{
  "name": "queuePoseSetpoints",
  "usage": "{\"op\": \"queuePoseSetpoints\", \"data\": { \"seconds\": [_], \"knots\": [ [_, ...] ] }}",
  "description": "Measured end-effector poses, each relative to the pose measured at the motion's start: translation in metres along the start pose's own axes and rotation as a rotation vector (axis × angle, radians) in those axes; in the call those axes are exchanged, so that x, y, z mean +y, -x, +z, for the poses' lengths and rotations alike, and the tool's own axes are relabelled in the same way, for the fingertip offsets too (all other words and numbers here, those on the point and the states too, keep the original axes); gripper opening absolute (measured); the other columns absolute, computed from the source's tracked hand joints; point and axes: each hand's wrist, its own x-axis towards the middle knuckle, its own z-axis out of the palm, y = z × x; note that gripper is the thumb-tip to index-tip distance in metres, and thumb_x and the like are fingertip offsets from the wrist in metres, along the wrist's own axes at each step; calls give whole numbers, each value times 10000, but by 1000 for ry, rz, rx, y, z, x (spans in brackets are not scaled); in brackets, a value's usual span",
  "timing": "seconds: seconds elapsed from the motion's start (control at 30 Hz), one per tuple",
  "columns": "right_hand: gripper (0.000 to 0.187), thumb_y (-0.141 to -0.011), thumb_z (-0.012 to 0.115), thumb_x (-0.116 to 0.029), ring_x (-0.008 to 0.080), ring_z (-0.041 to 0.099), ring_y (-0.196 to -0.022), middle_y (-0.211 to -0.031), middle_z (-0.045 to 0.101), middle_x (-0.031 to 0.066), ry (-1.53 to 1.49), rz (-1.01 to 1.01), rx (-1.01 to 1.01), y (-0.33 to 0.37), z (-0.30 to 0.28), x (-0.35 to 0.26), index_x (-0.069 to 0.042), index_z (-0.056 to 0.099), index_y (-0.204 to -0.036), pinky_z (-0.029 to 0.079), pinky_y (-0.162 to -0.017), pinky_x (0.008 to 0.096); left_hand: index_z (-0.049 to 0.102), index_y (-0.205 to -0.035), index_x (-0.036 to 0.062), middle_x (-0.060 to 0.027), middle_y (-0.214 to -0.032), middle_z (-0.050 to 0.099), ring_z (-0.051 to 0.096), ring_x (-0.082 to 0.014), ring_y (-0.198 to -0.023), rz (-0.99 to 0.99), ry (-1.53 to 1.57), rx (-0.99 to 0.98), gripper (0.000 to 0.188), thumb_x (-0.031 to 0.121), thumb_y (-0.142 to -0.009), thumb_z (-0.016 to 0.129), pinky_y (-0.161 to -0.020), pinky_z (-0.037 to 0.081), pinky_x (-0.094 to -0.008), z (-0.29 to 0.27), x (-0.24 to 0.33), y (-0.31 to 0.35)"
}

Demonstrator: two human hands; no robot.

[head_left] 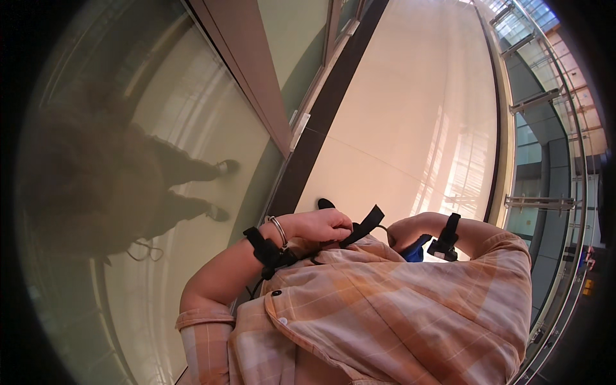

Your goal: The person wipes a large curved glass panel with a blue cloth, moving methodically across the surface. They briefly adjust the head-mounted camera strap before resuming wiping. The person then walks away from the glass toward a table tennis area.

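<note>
My left hand (324, 226) is at my waist, its fingers curled closed. What they grip, if anything, is hidden. A black strap (364, 227) sticks up right beside those fingertips, its lower end lost behind the shirt. My right hand (399, 232) is bent inward at the waist across from it, with its fingers out of sight behind the plaid shirt (385, 289). Blue fabric (417, 249) shows beneath the right wrist. Each wrist wears a small black device on a band, the left one (273, 255) near a metal bracelet (277, 231) and the right one (444, 247).
Along the left runs a glass wall (186, 154) with a brown frame (247, 70), reflecting a standing figure. A pale glossy floor (404, 115) stretches ahead, edged by a dark strip (308, 154). On the right is a glass railing with a metal rail (571, 102).
</note>
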Motion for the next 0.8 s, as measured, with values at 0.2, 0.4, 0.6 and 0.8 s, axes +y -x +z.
{"op": "queuePoseSetpoints", "data": {
  "seconds": [0.2,0.4,0.6,0.8],
  "knots": [
    [463,-841,613,-443,114,494,-528,-574,556,25,-114,103,8,10,-14,-6,12,681,-790,411,-481,320,609,-1041,-23,-97,-882,643,584,-146,-800,78,-237,46,281,202,-874,620,-737,482,-296,-3,12,23],
    [511,-861,584,-473,122,525,-573,-635,604,45,-130,85,-25,9,-15,-4,28,683,-879,442,-513,318,663,-939,3,-84,-848,684,625,-155,-750,12,-214,65,206,189,-848,663,-702,492,-288,-10,1,47],
    [417,-885,511,-327,343,638,-898,-971,665,242,121,-39,-89,1,-10,-19,48,655,-999,488,-777,428,683,-944,60,-124,-780,671,637,-247,-693,97,-448,198,218,253,-846,662,-665,492,-315,-1,11,42],
    [406,-803,562,-378,408,626,-777,-847,661,235,221,-33,111,13,-19,-34,-7,691,-905,488,-698,461,677,-945,62,-138,-743,655,632,-309,-696,109,-465,235,215,241,-827,667,-634,485,-369,5,5,49]
  ]
}}
